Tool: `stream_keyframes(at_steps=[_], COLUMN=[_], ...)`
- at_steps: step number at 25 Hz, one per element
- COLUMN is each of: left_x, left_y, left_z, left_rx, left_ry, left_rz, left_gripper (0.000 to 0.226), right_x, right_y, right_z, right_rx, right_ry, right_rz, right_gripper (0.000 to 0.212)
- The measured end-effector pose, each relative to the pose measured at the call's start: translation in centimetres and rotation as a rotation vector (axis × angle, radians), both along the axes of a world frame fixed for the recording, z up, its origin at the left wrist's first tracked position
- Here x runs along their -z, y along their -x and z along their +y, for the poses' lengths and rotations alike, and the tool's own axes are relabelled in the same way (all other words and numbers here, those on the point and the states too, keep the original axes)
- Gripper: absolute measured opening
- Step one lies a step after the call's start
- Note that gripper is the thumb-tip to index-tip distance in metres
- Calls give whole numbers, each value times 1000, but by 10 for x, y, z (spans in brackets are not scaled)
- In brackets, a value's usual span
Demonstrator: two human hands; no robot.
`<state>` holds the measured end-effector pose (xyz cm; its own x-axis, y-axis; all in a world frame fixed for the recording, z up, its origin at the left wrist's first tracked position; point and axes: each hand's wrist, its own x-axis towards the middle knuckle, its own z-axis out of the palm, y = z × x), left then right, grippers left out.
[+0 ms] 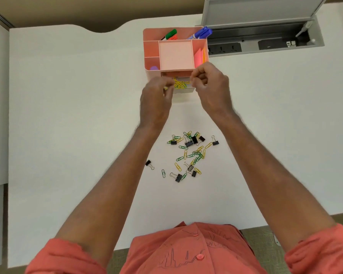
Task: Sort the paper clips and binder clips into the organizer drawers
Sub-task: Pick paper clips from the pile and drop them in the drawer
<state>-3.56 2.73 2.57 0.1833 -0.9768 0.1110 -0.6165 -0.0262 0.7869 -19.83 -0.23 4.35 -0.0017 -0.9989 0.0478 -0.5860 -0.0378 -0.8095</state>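
Risk, spilling: both hands hovered over the open drawer (183,89) at upper centre of the frame, so a careless release could have dropped clips on the table (67,115) in front of it rather than inside.
Risk, mixing: the drawer showed only yellow paper clips (180,84), while the loose pile (190,155) at mid-frame still mixed green and yellow paper clips with black binder clips (189,143). A green clip or a binder clip caught in a pinch might well have landed among the yellow ones.
Risk, tangling: the clips in the drawer lay hooked over one another, and fingers pulling away could have dragged some out.
Risk, nudging: the pink organizer (151,50) looked light, and a push from either hand could have slid it toward the open cable tray (265,42) at upper right.
Left hand (156,99): blurred, fingers curled inward and pressed close. A small yellow glint showed at the fingertips (167,87), probably a paper clip, though this could not be told for certain.
Right hand (210,86): fingers bent and drawn together in a pinch just above the drawer's right edge. What the pinch held, if anything, could not be seen.
Task's things: some yellow clips were in the drawer, and most clips lay unsorted on the table between the forearms, one binder clip (149,164) off to the left.
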Motion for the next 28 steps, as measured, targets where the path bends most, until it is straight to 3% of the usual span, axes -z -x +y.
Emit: stream_keyframes(at_steps=[3, 8, 10, 13, 16, 24, 28], left_x=[21, 56, 61, 63, 64, 66, 65], left_y=[2, 15, 17, 25, 33, 35, 36], left_z=[65, 146, 156, 156, 147, 141, 140], left_rx=[29, 211, 310, 463, 519, 440, 468], left_ry=[-108, -451, -491, -477, -465, -472, -456], left_rz=[17, -124, -191, -287, -320, -327, -322], left_gripper=[8, 25, 40, 60, 64, 18, 27], right_x=[17, 60, 70, 76, 77, 79, 77], right_y=[17, 42, 52, 58, 54, 42, 41], right_z=[58, 151, 170, 181, 176, 169, 162], right_rx=[46, -67, -137, -316, -392, -338, -371], right_ry=[-91, -284, -263, -261, -302, -303, -349], right_rz=[-42, 189, 295, 436, 471, 487, 502], right_gripper=[15, 16, 22, 49, 59, 22, 16])
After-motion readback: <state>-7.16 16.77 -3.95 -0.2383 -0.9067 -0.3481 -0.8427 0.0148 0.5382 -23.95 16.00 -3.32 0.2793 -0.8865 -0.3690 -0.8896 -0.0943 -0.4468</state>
